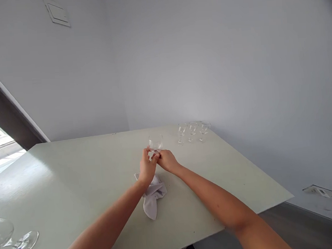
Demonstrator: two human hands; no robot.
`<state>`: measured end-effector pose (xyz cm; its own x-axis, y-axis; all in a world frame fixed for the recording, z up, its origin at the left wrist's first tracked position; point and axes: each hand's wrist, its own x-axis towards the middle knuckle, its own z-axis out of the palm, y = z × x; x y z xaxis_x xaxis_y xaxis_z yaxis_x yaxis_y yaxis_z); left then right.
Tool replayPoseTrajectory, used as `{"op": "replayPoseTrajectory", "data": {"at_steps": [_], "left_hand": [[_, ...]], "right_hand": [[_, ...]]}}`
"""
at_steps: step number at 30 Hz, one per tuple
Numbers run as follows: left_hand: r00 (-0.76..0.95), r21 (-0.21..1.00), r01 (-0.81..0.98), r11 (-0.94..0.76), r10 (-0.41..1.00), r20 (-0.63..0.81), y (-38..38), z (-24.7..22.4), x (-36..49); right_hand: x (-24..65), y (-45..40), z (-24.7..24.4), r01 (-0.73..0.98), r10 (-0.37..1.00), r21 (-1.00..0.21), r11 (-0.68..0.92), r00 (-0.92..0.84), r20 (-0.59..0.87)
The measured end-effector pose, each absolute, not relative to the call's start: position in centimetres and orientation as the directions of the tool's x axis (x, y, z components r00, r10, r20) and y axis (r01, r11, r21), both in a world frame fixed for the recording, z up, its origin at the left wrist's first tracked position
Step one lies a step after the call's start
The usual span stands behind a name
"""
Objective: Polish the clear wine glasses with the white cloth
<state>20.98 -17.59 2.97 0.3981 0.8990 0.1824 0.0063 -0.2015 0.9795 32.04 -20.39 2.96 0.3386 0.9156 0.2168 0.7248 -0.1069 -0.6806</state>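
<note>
Both hands meet at a clear stemmed glass [156, 141] over the middle of the table, its bowl upward. My left hand [147, 167] pinches it low on the left side. My right hand [166, 160] closes round the lower part from the right, so the stem and foot are mostly hidden. Below my left wrist a crumpled pale lilac cloth [154, 199] lies on the table, partly covered by the wrist.
Three similar glasses stand upright near the wall: one [181, 133], a second [191, 131], a third [203, 129]. Another stemmed glass [22, 245] lies tilted at the front left, cut off by the frame. The table [79, 170] ends at a right edge.
</note>
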Motion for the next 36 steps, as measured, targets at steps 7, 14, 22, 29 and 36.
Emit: {"op": "replayPoseTrajectory", "data": {"at_steps": [7, 14, 22, 29, 36], "left_hand": [[0.379, 0.959, 0.216, -0.182, 0.921, 0.089, -17.9, 2.4, 14.5], [0.386, 0.967, 0.244, -0.069, 0.922, -0.032, -21.8, 4.9, 7.7], [-0.079, 0.937, 0.142, -0.320, 0.940, 0.333, -24.9, 4.4, 3.0], [-0.521, 0.856, 0.390, -0.340, 0.685, 0.510, -24.2, 1.5, -3.6], [-0.696, 0.887, 0.447, 0.110, 0.666, 0.268, -20.7, -0.8, -10.3]], "right_hand": [[38.7, -18.0, 1.0, 0.669, 0.808, -0.638, -0.381, 0.577, 0.123], [41.4, -15.7, -0.5, 0.608, 0.736, -0.613, -0.504, 0.674, 0.063], [42.0, -14.6, -0.2, 0.570, 0.710, -0.647, -0.507, 0.701, 0.062], [36.4, -20.9, 0.7, 0.572, 0.786, -0.766, -0.291, 0.600, 0.150], [29.8, -28.4, 2.5, 0.620, 0.978, -0.759, 0.199, -0.177, 0.111]]}}
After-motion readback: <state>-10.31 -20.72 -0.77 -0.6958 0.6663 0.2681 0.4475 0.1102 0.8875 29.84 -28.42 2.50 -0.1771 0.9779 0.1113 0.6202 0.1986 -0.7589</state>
